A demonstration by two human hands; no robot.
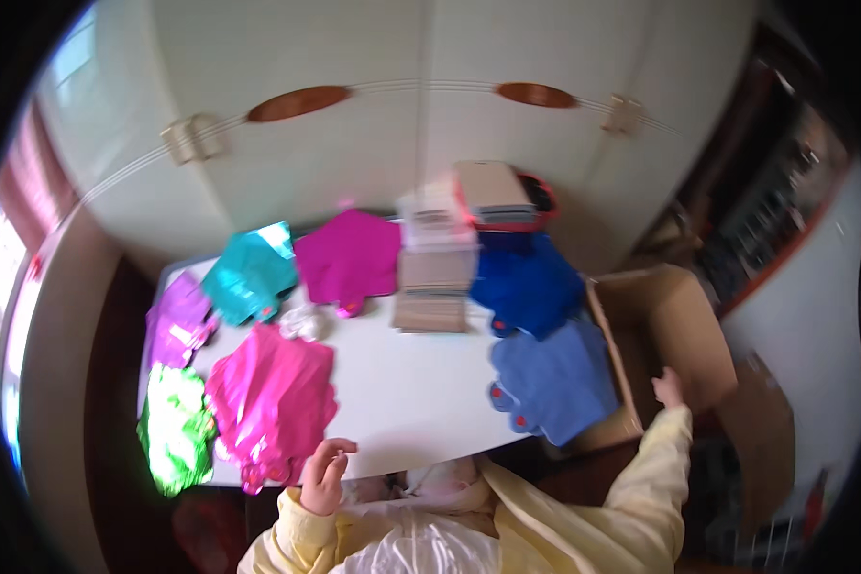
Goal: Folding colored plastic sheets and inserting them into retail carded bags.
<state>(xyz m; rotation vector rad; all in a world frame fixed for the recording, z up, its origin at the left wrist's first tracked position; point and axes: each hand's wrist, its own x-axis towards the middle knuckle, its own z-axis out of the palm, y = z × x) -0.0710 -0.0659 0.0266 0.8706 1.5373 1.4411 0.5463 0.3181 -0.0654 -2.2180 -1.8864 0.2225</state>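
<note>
My left hand hovers at the table's front edge, its fingers apart and bent, with nothing seen in it. Closest to it lies a shiny pink foil-like pile. My right hand reaches into an open cardboard box at the table's right end; its fingers are blurred and partly hidden. Left of the box lie a light-blue flat pile with scalloped edges and a dark-blue one, both with red dots on their rounded tabs.
On the white table lie a magenta pile, a teal pile, a purple pile, a shiny green pile and a crumpled white bundle. Stacked brown cards and a beige stack stand behind, against white cabinet doors.
</note>
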